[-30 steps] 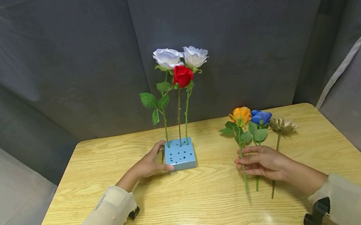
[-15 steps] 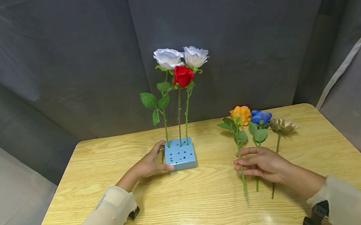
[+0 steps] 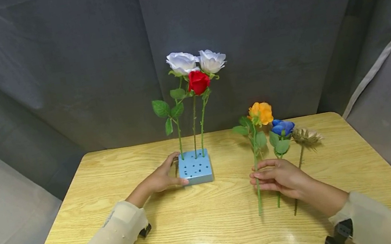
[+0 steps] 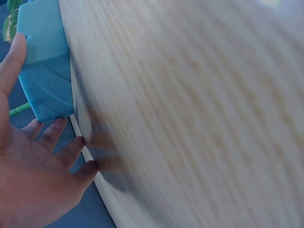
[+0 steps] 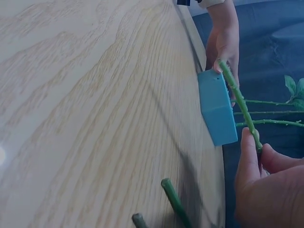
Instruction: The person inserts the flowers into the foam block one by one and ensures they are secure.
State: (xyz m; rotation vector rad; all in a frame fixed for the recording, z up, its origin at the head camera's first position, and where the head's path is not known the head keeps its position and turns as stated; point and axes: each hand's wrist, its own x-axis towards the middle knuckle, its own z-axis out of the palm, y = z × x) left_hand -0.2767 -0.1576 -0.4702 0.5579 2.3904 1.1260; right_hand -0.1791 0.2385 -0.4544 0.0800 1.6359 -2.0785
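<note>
Head view first: we are pinching the orange flower (image 3: 260, 114) by its stem (image 3: 259, 201) in our right hand (image 3: 281, 176), below the leaves, while our left hand (image 3: 158, 180) is gripping the left side of the blue block (image 3: 195, 175), thumb at the near corner, fingers toward the far one. The flower is sitting to the right of the block, well apart from it. Its long axis is running nearly fore and aft, the bloom pointing away from us and leaning slightly right, the lower end pointing toward us. We are judging this relation to be the key one: from our right hand, the block is lying left and slightly farther off, its holes facing up, with our left hand the nearer to it. Two white flowers (image 3: 182, 62) and a red flower (image 3: 198, 82) are standing in the block. Beneath our right hand, the stems of a blue flower (image 3: 283, 127) and a beige flower (image 3: 305, 136) are lying on the counter (image 3: 226, 219).
</note>
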